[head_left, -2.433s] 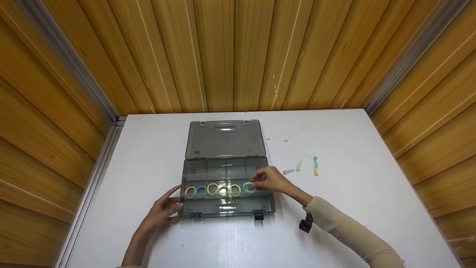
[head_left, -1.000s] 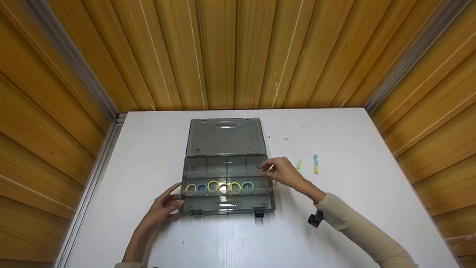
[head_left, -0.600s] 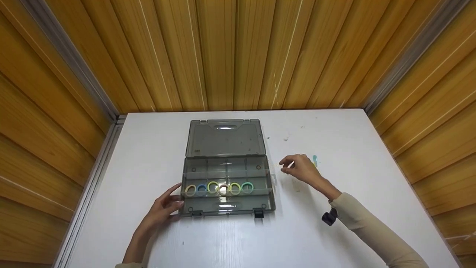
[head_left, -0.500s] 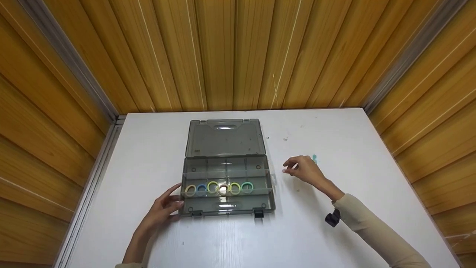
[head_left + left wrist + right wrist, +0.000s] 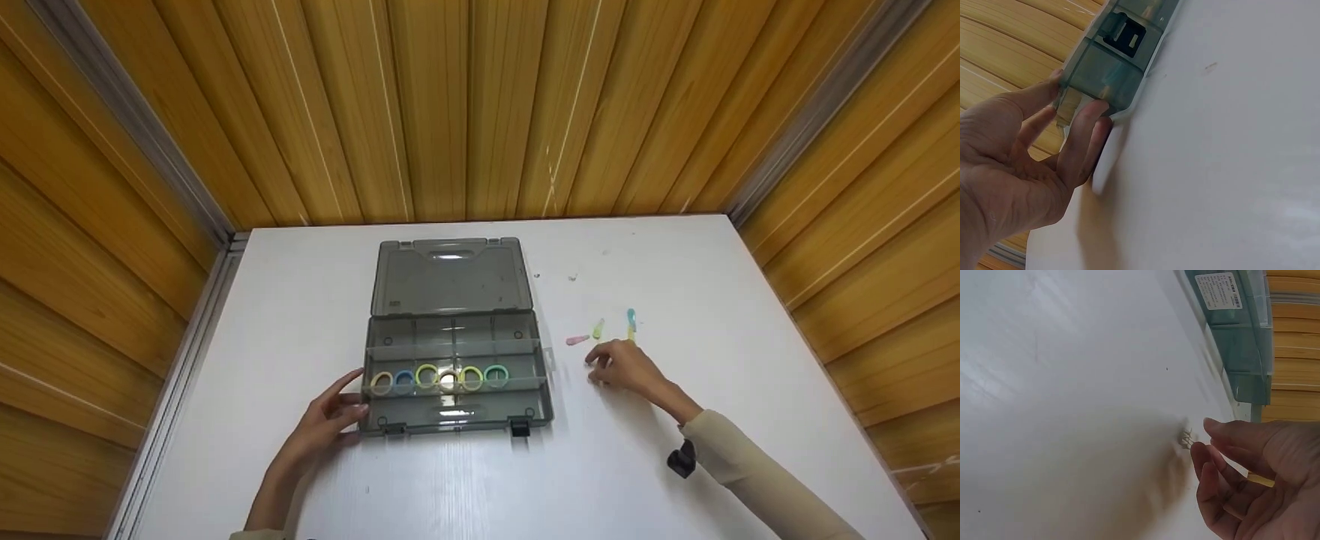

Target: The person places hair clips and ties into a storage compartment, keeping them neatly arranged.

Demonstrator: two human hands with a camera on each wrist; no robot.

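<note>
A grey, see-through plastic storage box (image 5: 457,409) lies with its lid folded back. Several coloured rings (image 5: 427,374) stand in a row in its middle compartment. My left hand (image 5: 324,416) grips the box's near left corner; in the left wrist view, thumb and fingers meet it from two sides. Right of the box, my right hand (image 5: 630,369) is low over the table, thumb and forefinger apart. Just beyond those tips, in the right wrist view, is a tiny pale toothed piece (image 5: 1186,439), perhaps a small claw clip; whether they touch is unclear.
Above my right hand lie a pink hair clip (image 5: 577,340), a green one (image 5: 598,329) and a blue one (image 5: 631,318). A yellow one is partly behind the hand. Small specks (image 5: 572,278) dot the white table (image 5: 675,270). Wooden panels (image 5: 435,112) enclose it.
My right hand has left the green ring standing in the box, moved right over the clips, then come down towards me, uncovering the pink and green clips. My left hand stays at the box corner.
</note>
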